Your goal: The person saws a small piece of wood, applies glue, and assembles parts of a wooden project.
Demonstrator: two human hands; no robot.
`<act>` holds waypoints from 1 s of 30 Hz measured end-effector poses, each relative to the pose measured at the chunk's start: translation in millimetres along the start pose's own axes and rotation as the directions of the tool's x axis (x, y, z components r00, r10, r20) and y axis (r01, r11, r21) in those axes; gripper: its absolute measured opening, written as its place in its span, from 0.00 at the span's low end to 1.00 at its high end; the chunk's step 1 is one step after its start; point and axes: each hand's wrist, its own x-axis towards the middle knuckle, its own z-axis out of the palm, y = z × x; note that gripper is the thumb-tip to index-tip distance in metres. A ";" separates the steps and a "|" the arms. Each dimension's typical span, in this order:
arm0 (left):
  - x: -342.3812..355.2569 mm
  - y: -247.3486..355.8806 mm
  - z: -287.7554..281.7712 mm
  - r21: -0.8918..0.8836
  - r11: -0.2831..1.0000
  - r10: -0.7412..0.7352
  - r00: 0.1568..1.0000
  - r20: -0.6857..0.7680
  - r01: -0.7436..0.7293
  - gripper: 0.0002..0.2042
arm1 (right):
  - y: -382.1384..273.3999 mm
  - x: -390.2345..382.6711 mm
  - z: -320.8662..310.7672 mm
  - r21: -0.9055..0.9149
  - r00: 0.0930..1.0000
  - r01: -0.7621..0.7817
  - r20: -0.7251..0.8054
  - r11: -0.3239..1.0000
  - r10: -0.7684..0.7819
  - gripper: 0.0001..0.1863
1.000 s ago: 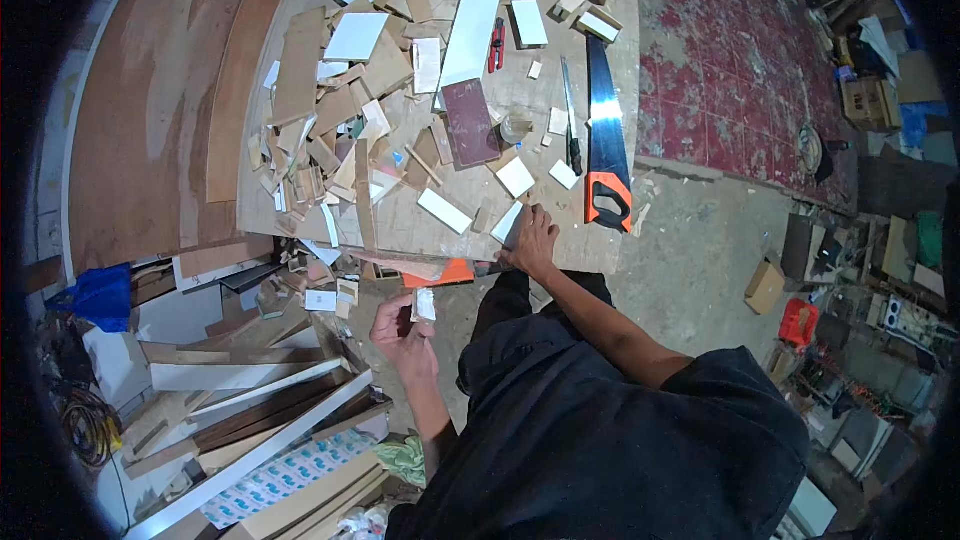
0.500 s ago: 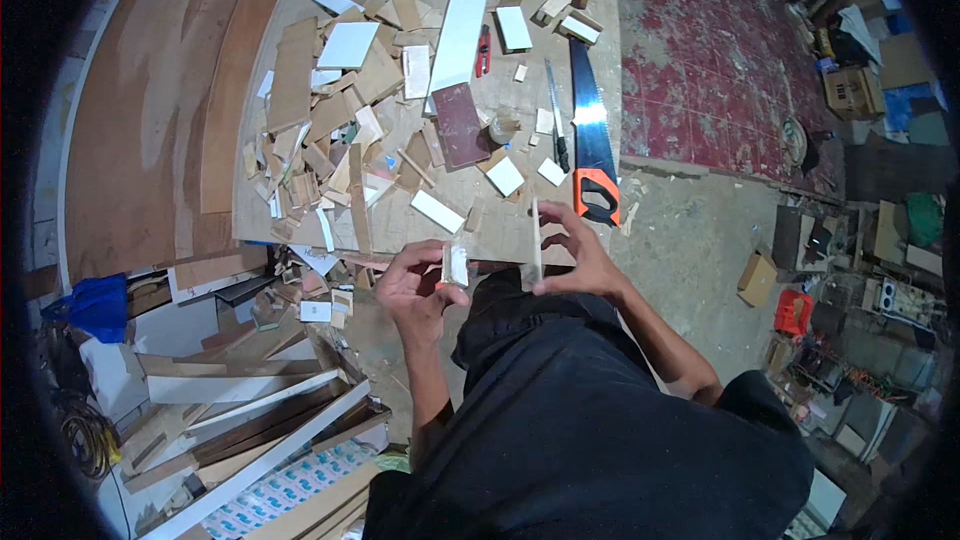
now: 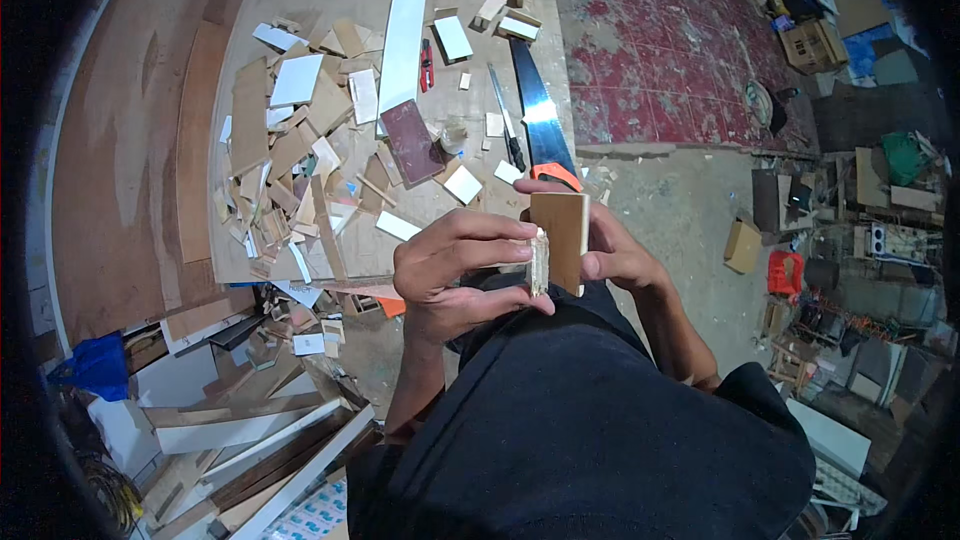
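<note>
Close in front of my body, my left hand (image 3: 455, 265) pinches a small wood block (image 3: 540, 262) between fingers and thumb; its narrow face is whitish and rough. My right hand (image 3: 625, 250) grips a flat brown board piece (image 3: 560, 220) by its right edge, holding it upright with the brown face towards the block. The block overlaps the board's left side in view; whether the two touch I cannot tell. Some right-hand fingers are hidden behind the board.
On the worktable (image 3: 480, 0) beyond lie a handsaw (image 3: 540, 105) with an orange handle, a thin dark-handled tool (image 3: 507, 120), a red cutter (image 3: 427, 65), a maroon sheet (image 3: 411, 143), a small jar (image 3: 453, 137) and a long white strip (image 3: 402, 40). Wood scraps (image 3: 290, 150) heap at left.
My hands have come together: the left moved right with its block, the right turned its board from edge-on to show its brown face. The view has shifted a little.
</note>
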 end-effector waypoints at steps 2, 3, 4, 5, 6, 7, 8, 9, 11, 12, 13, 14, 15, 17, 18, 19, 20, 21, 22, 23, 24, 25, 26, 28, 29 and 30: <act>5.6 -1.5 7.1 -0.015 1.000 0.015 1.000 0.016 -0.015 0.24 | -4.0 -0.3 -2.8 -0.023 0.999 -0.045 0.025 0.999 0.046 0.56; 7.8 -2.2 10.4 -0.007 1.000 0.019 1.000 0.021 -0.019 0.24 | -3.6 -1.7 -7.4 -0.025 0.998 -0.032 0.057 0.999 0.033 0.54; 9.7 -3.4 13.0 0.000 1.000 0.025 0.999 0.028 -0.025 0.24 | -5.9 -2.8 -8.8 -0.022 0.998 -0.030 0.056 0.999 0.031 0.54; 10.9 -4.4 15.3 0.001 1.000 0.024 0.999 0.032 -0.024 0.24 | -9.9 -3.8 -9.1 -0.035 0.997 -0.039 0.061 0.999 0.041 0.54; 11.9 -5.7 17.5 0.010 1.000 0.020 1.000 0.019 -0.020 0.24 | -12.6 -4.6 -10.2 -0.048 0.997 -0.047 0.067 0.998 0.050 0.54; 13.1 -6.8 19.8 0.018 1.000 0.017 1.000 0.010 -0.017 0.24 | -13.3 -5.7 -12.0 -0.044 0.997 -0.043 0.064 0.998 0.045 0.54; 14.1 -8.0 21.7 0.017 1.000 0.016 1.000 0.017 -0.016 0.24 | -13.9 -6.6 -14.0 -0.053 0.996 -0.051 0.064 0.997 0.054 0.54; 14.8 -9.2 23.4 0.017 1.000 0.016 1.000 0.006 -0.017 0.24 | -14.5 -7.5 -15.9 -0.062 0.996 -0.059 0.064 0.996 0.063 0.54; 14.7 -11.8 28.5 0.011 1.000 0.013 1.000 0.006 -0.013 0.24 | -21.0 -8.7 -17.6 -0.078 0.993 -0.108 0.042 0.991 0.112 0.56; 14.2 -13.3 31.3 0.011 1.000 0.020 1.000 -0.014 -0.020 0.24 | -24.9 -8.9 -18.3 -0.099 0.986 -0.161 0.026 0.982 0.164 0.59; 14.2 -14.6 34.0 0.012 1.000 0.026 0.999 -0.036 -0.026 0.24 | -27.6 -9.2 -19.2 -0.101 0.986 -0.155 0.045 0.983 0.160 0.58; 14.9 -16.0 35.5 0.010 1.000 0.023 0.999 -0.027 -0.022 0.24 | -28.0 -9.2 -20.8 -0.094 0.987 -0.153 0.040 0.984 0.157 0.58; 15.7 -17.4 36.0 -0.026 0.999 0.021 0.999 -0.026 -0.022 0.25 | -28.0 -9.0 -22.4 -0.114 0.990 -0.126 0.041 0.986 0.131 0.56; 17.5 -17.9 37.6 -0.061 0.998 0.016 1.000 -0.021 -0.018 0.25 | -27.7 -9.0 -25.3 -0.148 0.994 -0.098 0.041 0.984 0.105 0.53; 18.5 -18.0 38.5 -0.057 0.998 0.024 1.000 -0.010 -0.025 0.26 | -29.2 -9.7 -26.0 -0.143 0.994 -0.097 0.037 0.985 0.103 0.53; 18.6 -18.9 39.3 -0.052 0.998 0.031 1.000 -0.001 -0.031 0.26 | -31.0 -10.5 -26.4 -0.151 0.993 -0.105 0.043 0.983 0.112 0.53; 18.5 -20.8 39.9 -0.052 0.998 0.028 1.000 0.003 -0.028 0.26 | -31.6 -11.0 -26.8 -0.160 0.991 -0.112 0.049 0.981 0.121 0.53; 18.1 -23.6 40.4 -0.050 0.998 0.041 0.999 0.007 -0.040 0.26 | -30.7 -11.3 -27.4 -0.156 0.992 -0.112 0.047 0.981 0.121 0.53; 18.3 -24.7 40.7 -0.048 0.997 0.054 0.998 0.012 -0.054 0.27 | -30.6 -11.5 -27.6 -0.152 0.992 -0.107 0.053 0.983 0.117 0.53; 18.6 -24.7 40.7 -0.047 0.998 0.053 0.999 0.014 -0.052 0.27 | -30.6 -11.8 -27.8 -0.148 0.992 -0.102 0.058 0.984 0.112 0.53; 18.9 -24.5 40.5 -0.046 0.997 0.055 0.998 0.017 -0.054 0.27 | -30.3 -12.3 -28.5 -0.145 0.992 -0.101 0.058 0.984 0.111 0.53; 18.9 -25.1 40.1 -0.047 0.997 0.057 0.998 0.019 -0.056 0.26 | -29.0 -12.5 -30.0 -0.167 0.992 -0.101 0.054 0.981 0.112 0.53; 18.9 -25.7 39.8 -0.048 0.997 0.057 0.998 0.022 -0.056 0.26 | -28.2 -12.5 -31.2 -0.188 0.992 -0.101 0.050 0.977 0.112 0.53; 18.5 -26.6 39.4 -0.040 0.997 0.071 0.997 0.041 -0.069 0.26 | -29.3 -12.5 -32.8 -0.195 0.987 -0.137 0.053 0.971 0.150 0.55; 18.6 -26.3 39.4 -0.042 0.997 0.071 0.997 0.042 -0.069 0.26 | -29.5 -12.7 -33.2 -0.204 0.980 -0.174 0.058 0.963 0.189 0.58; 19.0 -25.6 39.4 -0.035 0.997 0.068 0.996 0.051 -0.066 0.26 | -29.1 -12.9 -33.4 -0.203 0.980 -0.174 0.056 0.964 0.189 0.58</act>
